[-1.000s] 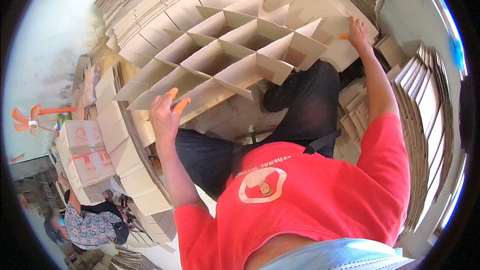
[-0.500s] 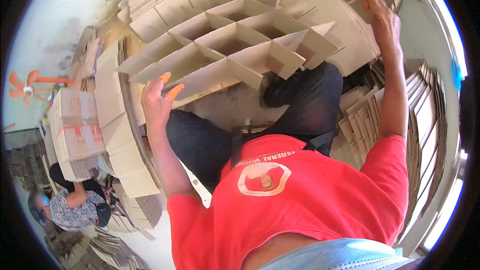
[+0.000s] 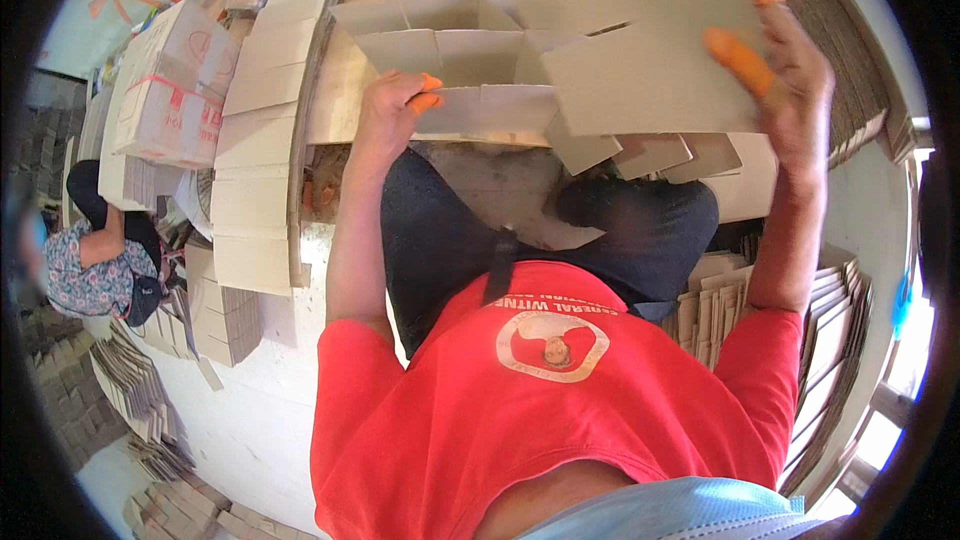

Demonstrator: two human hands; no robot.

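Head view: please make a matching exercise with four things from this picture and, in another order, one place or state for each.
Things:
1. left hand
2. right hand
3. cardboard divider grid
4. taped carton

Places or states:
A. far left, on stacked cardboard
B. grips the near edge of the grid
C. cells stand open, near the top of the view
D. raised at the right, against a flat cardboard sheet

Pairs: 1-B, 2-D, 3-C, 4-A

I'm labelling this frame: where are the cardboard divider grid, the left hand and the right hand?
cardboard divider grid [image 3: 470, 50], head view, an upright strip.
left hand [image 3: 392, 115], head view, back of hand.
right hand [image 3: 795, 70], head view, palm side.
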